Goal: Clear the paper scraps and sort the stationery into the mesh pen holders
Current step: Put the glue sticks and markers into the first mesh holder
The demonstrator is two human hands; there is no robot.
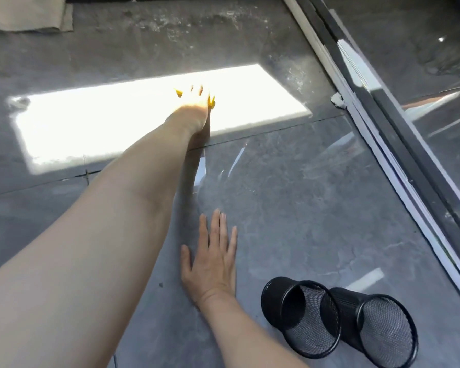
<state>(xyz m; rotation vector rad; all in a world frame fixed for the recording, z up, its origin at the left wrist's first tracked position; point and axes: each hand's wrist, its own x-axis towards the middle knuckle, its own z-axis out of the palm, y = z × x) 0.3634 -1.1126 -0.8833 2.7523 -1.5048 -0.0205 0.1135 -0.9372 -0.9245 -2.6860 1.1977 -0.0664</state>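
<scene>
Two mesh pen holders (300, 320) wait touching near your right side. Your right hand (213, 266) lies flat, fingers straight, on the floor (290, 208), likely bracing your long reach. Your left hand (194, 100) covers yellow scraps (211, 102) in sun glare; whether it grips them, I cannot tell.

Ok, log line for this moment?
left hand: on yellow item, grip lost in glare | right hand: flat on floor | mesh pen holders: two, nothing visible inside

Two mesh pen holders (300, 317) (377, 332), two hands (194, 100) (213, 261), two yellow bits (178, 93) (211, 102).
</scene>
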